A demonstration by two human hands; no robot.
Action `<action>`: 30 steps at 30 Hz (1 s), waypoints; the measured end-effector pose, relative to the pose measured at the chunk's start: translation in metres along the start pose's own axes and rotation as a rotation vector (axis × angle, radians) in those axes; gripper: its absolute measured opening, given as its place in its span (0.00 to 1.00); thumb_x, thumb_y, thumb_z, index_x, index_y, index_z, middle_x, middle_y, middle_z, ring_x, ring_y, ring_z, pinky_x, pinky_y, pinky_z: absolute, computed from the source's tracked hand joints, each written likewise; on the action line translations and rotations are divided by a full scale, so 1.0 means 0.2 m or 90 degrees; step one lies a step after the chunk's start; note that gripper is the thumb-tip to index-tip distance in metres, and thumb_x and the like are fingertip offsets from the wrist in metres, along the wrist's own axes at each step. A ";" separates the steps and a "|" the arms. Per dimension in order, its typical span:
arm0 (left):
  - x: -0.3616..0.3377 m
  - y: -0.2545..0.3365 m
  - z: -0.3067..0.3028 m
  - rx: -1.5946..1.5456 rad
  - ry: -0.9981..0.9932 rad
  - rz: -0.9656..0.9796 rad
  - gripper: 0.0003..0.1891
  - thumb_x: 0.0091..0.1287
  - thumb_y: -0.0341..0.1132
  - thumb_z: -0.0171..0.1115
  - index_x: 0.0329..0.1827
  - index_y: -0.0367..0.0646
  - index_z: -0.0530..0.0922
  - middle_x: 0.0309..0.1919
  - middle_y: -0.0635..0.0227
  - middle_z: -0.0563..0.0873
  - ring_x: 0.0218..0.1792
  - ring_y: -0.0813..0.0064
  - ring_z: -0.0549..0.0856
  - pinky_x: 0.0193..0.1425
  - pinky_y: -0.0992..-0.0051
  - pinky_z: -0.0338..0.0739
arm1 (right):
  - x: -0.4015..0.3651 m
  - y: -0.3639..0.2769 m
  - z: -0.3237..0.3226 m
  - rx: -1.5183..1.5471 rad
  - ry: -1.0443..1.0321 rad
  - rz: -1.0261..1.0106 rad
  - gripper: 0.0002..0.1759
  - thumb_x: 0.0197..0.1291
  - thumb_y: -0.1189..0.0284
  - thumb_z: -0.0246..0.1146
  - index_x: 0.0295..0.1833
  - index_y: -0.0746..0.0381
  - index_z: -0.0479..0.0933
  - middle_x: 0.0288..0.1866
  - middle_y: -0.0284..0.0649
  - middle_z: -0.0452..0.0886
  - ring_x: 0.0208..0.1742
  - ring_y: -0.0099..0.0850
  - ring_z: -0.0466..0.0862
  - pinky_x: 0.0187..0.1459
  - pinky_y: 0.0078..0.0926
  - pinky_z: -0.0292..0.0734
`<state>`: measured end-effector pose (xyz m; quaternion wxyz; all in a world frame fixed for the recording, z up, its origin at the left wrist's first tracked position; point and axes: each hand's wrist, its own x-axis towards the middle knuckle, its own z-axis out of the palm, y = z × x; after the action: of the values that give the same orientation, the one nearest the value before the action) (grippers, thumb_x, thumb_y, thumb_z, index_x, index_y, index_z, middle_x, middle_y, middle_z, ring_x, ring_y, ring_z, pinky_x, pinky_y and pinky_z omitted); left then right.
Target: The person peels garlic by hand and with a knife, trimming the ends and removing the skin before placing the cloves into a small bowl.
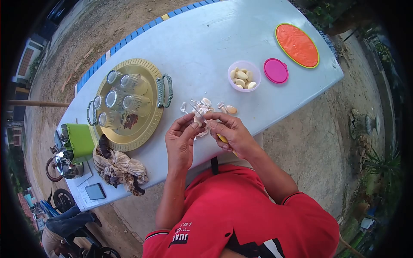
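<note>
My left hand [181, 139] pinches a garlic clove [198, 120] between thumb and fingertips; most of the clove is hidden. In my right hand [233, 134] is a small knife with a yellow handle [222, 138], its thin blade [197, 110] lying against the clove. Under and beyond my fingers, papery garlic skins [206, 102] are scattered on the table, with an unpeeled-looking clove [231, 109] to the right. Farther back, a pale translucent bowl [232, 82] holds several peeled cloves [241, 75].
The white table [195, 56] carries a gold tray [148, 133] with several upturned glasses [112, 98], a pink lid [275, 71] and an orange oval lid [297, 45]. Left are a green container [81, 142], kettle [69, 165], cloth [122, 165] and phone [95, 191]. A person [64, 228] is beyond.
</note>
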<state>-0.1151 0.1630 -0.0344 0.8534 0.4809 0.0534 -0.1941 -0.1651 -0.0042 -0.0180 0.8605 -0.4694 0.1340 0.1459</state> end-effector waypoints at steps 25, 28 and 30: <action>0.00 -0.03 -0.02 -0.062 -0.009 -0.025 0.12 0.65 0.23 0.64 0.51 0.29 0.79 0.41 0.59 0.86 0.37 0.72 0.86 0.46 0.73 0.81 | -0.01 0.00 -0.02 0.050 -0.041 0.005 0.15 0.73 0.68 0.59 0.61 0.59 0.78 0.25 0.27 0.71 0.16 0.11 0.62 0.14 0.12 0.54; 0.00 -0.02 0.00 -0.082 0.003 -0.043 0.12 0.66 0.23 0.62 0.51 0.30 0.79 0.41 0.58 0.86 0.38 0.72 0.86 0.47 0.73 0.82 | 0.00 0.00 -0.04 0.195 -0.056 0.086 0.15 0.74 0.66 0.58 0.61 0.57 0.78 0.28 0.28 0.73 0.15 0.11 0.63 0.13 0.11 0.53; 0.00 -0.02 0.00 -0.101 0.000 -0.048 0.12 0.66 0.24 0.62 0.51 0.30 0.78 0.41 0.58 0.86 0.38 0.71 0.86 0.48 0.72 0.83 | 0.00 -0.02 -0.05 0.287 -0.083 0.151 0.14 0.74 0.64 0.58 0.60 0.55 0.77 0.30 0.29 0.74 0.15 0.12 0.63 0.12 0.10 0.52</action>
<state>-0.1171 0.1605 -0.0370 0.8810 0.4095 0.0867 -0.2208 -0.1645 -0.0140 -0.0206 0.9270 -0.2366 0.1615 0.2420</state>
